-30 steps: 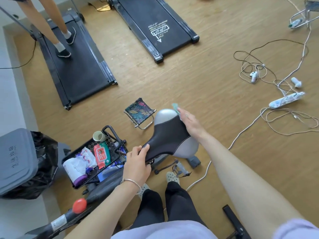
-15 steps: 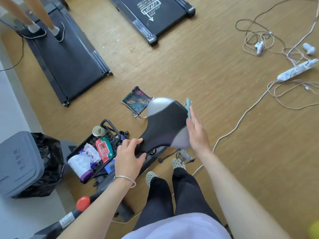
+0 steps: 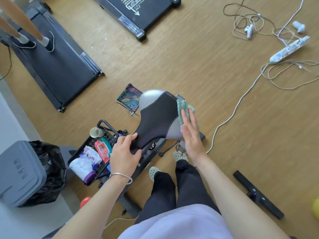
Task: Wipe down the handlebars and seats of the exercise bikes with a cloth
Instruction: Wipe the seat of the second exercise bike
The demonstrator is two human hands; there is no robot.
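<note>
A left hand (image 3: 124,153) grasps the near tip of a black bike seat (image 3: 156,123); the right hand (image 3: 190,135), fingers flat (not clenched), presses a green cloth (image 3: 182,109) against the seat's right edge.

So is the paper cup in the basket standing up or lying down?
Lying down. The paper cup lies tipped in the black basket, its open mouth facing sideways.

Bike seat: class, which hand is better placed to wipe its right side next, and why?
The right hand: it presses the green cloth flat against the seat there, while the left hand grips the seat's narrow nose to steady it.
</note>
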